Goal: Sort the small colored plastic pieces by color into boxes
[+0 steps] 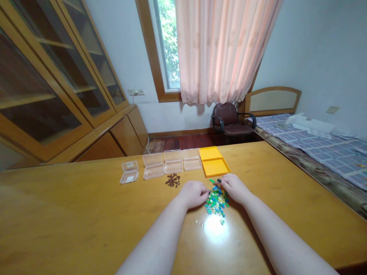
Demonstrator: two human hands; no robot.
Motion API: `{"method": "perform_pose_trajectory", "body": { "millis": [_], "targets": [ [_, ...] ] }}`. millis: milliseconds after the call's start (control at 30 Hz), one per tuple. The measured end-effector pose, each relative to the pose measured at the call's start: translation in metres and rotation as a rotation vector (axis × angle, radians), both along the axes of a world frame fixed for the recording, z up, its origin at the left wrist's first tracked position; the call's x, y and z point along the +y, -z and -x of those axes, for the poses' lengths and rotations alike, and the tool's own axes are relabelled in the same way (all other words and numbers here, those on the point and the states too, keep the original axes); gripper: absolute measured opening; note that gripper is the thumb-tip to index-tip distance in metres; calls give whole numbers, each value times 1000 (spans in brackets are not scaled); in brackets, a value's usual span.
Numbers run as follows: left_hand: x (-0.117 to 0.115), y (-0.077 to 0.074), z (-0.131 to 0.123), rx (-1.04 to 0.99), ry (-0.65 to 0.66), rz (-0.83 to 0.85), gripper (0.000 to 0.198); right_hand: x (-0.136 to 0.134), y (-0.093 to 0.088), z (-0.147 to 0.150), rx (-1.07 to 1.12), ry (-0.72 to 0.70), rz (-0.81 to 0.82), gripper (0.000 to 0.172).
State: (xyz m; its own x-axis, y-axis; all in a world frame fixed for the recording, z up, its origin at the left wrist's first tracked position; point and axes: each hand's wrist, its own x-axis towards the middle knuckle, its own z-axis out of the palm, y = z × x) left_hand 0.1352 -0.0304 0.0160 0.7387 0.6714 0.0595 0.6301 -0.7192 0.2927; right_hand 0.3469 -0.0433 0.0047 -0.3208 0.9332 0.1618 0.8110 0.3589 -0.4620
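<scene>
A loose pile of small green, blue and yellow building bricks (217, 202) lies on the wooden table. My left hand (195, 194) rests at the pile's left edge, its fingers curled together at the bricks; what they pinch, if anything, is too small to name. At the pile's far right side is my right hand (231, 187), with thumb and fingertips pressed together beside a green brick (211, 180). Whether that hand holds a piece is hidden. Left of my left hand sits a separate heap of dark brown bricks (172, 180).
Behind the bricks stand an open yellow case (217, 167) and several open clear plastic boxes (153, 172), with a smaller clear box (129, 177) at the left. A few tiny clear pieces (202, 224) lie near the light's reflection. Beyond the table are a chair (229, 118) and a bed (318, 141).
</scene>
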Motion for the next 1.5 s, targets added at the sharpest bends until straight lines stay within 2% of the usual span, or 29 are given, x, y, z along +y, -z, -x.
{"method": "perform_pose_trajectory", "body": {
  "millis": [200,533,767,1067,1200,1333,1400,1500],
  "targets": [
    [3,4,0,-4,-98,-20,39,-1,1,0,17,-33,31,49],
    [5,9,-1,-18,-153,-44,33,-5,-3,7,21,-225,47,52],
    [5,8,-1,-33,-136,-21,32,-4,-2,6,-18,-85,22,54],
    [1,6,-1,-109,106,59,26,0,5,-1,79,39,5,47],
    [2,7,-1,-48,45,23,28,-1,5,0,73,73,20,47],
    [3,7,-2,-49,-33,4,29,-3,1,3,59,-21,33,47],
    [2,6,-2,-86,-21,15,28,-3,0,4,62,-53,32,48],
    [0,8,-3,-98,25,30,32,-3,-1,1,77,-19,10,46]
  ]
}}
